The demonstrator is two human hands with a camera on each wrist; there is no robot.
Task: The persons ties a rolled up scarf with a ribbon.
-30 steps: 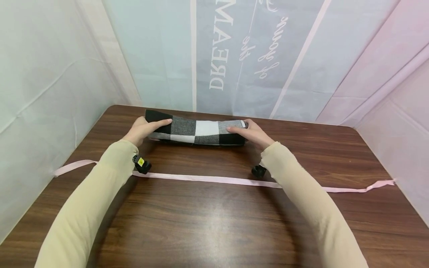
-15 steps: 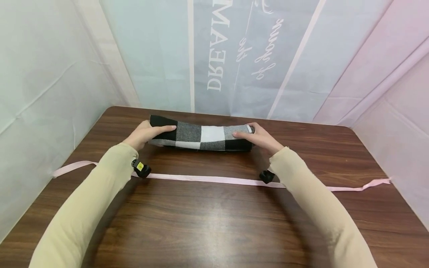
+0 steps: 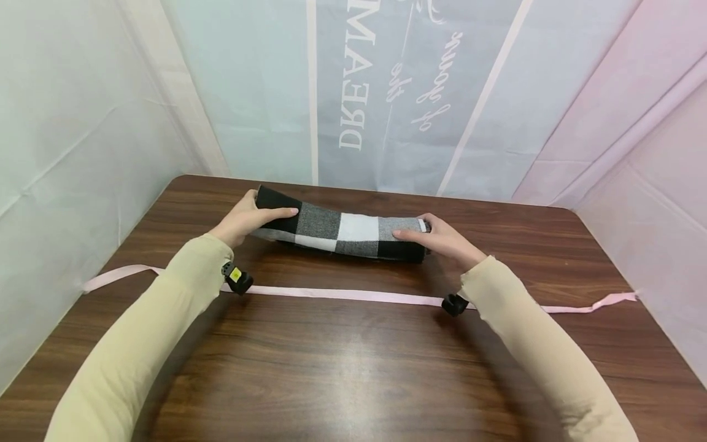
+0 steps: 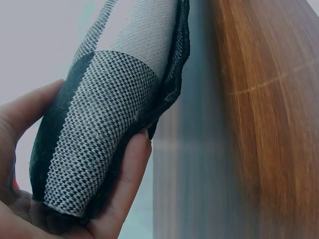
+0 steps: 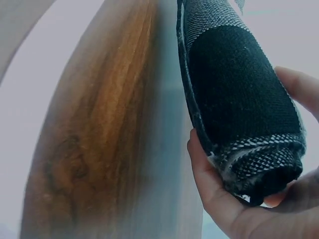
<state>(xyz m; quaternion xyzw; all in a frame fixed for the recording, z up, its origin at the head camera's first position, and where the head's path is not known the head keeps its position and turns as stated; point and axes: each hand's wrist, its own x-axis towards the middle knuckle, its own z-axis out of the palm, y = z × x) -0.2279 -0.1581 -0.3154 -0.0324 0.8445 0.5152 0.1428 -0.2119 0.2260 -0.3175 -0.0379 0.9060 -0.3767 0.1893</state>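
While fingers (image 3: 278,214) clamp both ends, the checked woven roll (image 3: 356,230) (apparently layered) bends gently.

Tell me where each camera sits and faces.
Head: worn on head, facing forward and down at brown wooden table; left hand, right hand, cream fabric sleeves show.
Left wrist: worn there, facing left hand gripping rolled black-grey-white checked cloth.
Right wrist: worn there, facing right hand gripping its other end.
Wrist views share cloth and table.

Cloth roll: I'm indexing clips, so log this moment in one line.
cloth roll: checkered; left fingers: grip left end; right fingers: grip right end; pink ribbon: across table
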